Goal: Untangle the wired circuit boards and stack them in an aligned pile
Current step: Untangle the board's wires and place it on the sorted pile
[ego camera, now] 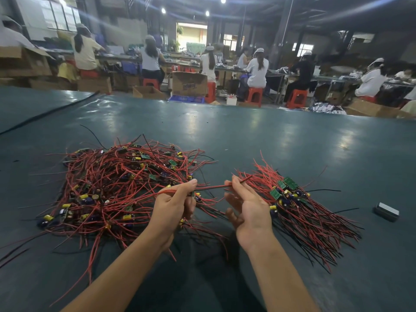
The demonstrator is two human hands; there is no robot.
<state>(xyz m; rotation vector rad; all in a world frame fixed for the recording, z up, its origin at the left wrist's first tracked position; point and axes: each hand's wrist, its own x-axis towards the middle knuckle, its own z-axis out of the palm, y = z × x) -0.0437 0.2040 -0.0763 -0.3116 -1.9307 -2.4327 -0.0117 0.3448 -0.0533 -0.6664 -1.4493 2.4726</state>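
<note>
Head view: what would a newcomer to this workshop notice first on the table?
First, the big tangled heap of red-wired boards on the left of the green table. Then, in front, the left hand and the right hand hold one wire stretched between them. Right of them lies a smaller, tidier pile, its wires fanned one way.

The tangled heap was mostly red wire with a few black strands, dotted with yellow capacitors and small green boards, and the sorted pile showed the same red and black leads around bright green boards. The wire pair between the left hand and the right hand was red and black. The table cover was plain dark teal with pale glare patches, the small box grey, and the stools behind orange-red.
</note>
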